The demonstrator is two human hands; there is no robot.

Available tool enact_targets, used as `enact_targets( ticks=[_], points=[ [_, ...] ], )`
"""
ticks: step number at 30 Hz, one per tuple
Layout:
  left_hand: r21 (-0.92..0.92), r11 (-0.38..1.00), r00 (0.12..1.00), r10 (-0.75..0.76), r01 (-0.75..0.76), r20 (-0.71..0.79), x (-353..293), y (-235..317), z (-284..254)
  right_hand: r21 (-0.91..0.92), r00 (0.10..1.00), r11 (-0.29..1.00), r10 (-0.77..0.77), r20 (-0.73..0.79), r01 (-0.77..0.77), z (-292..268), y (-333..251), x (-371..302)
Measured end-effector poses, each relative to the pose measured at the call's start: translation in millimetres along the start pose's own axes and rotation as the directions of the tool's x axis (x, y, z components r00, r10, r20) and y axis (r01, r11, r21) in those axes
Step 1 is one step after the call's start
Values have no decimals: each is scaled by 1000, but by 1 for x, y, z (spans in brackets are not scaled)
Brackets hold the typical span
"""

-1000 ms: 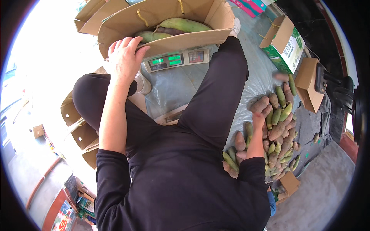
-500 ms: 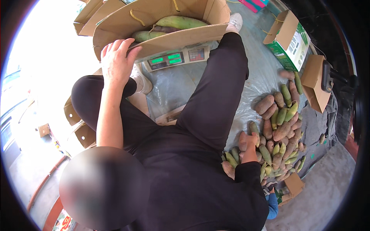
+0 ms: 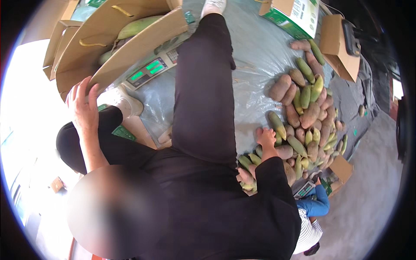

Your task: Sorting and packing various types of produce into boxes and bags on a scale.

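Note:
My left hand (image 3: 83,104) is at the near left corner of a large cardboard box (image 3: 143,45), fingers and thumb around its rim. Inside the box lie a long green radish (image 3: 136,27) and other roots, partly hidden by the wall. The box rests on a scale (image 3: 149,69) with a lit green display. My right hand (image 3: 266,138) is low at the left edge of a pile of roots, fingers bent and apart, with nothing visible in them. Beside it are a green radish (image 3: 276,123) and a pinkish-brown root (image 3: 284,151).
The pile of green and pinkish-brown roots (image 3: 310,115) spreads over plastic sheeting (image 3: 249,56) on my right. A green-and-white carton (image 3: 294,17) and an open brown box (image 3: 340,47) stand beyond it. Another person (image 3: 314,208) sits at the lower right beside a second scale (image 3: 304,189).
The view has swung to the right, so the box and scale sit further left. My right hand has come off a pinkish-brown root, and its fingers have spread. My left hand stays at the box rim.

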State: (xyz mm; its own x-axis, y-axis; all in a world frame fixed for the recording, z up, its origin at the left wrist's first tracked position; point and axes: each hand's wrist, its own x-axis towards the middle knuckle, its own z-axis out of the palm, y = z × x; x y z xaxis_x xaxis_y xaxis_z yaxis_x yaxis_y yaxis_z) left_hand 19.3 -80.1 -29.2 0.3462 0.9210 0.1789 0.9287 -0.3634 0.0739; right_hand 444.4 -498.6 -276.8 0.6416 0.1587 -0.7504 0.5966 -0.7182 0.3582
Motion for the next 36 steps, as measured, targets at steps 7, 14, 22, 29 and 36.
enact_targets(
  ticks=[7,14,22,29,36],
  points=[
    [30,999,999,44,-43,-11,4,6,-1,-133,996,988,-85,-24,82,29,7,5],
    [9,999,999,44,-44,-29,2,4,-2,-26,997,999,-37,-61,36,23,7,4],
    [-69,997,1000,-16,15,-14,-2,-2,4,637,853,640,-56,-519,430,-34,0,19],
    [-116,993,1000,-17,14,-26,-2,-4,3,536,525,-46,-147,-838,843,-246,-91,-59],
    [-154,988,996,-20,6,-87,-6,-9,0,176,47,-421,-299,-953,890,-402,-199,-209]
  ],
)
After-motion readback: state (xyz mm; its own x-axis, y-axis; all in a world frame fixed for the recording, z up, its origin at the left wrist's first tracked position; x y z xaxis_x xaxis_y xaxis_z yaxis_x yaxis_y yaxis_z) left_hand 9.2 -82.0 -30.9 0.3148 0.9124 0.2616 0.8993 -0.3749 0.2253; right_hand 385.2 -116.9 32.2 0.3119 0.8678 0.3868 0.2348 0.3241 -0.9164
